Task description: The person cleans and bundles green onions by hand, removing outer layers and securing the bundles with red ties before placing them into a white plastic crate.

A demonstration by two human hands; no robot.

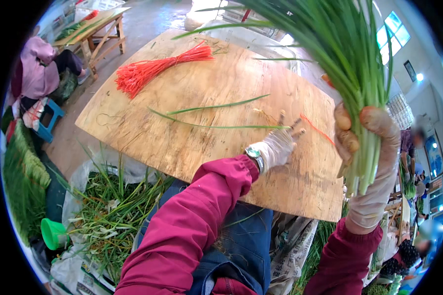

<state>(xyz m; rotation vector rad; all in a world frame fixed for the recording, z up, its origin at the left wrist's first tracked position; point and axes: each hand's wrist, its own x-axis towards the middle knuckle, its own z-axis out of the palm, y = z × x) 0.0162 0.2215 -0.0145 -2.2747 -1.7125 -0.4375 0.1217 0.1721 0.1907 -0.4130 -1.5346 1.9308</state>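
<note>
In mid-frame, a worn wooden worktop, busy workroom around; right grip clamped round near-upright green onions, tops up-left, left grip splayed.

Your bench is a pale wooden board, scuffed and streaked with dark marks. Toward its far left side you have a bundle of red strips, gathered narrow at one end and fanned at the other. Across the middle lie two long green leaves, an upper leaf and a lower leaf; near your right side, a single red strip.
</note>
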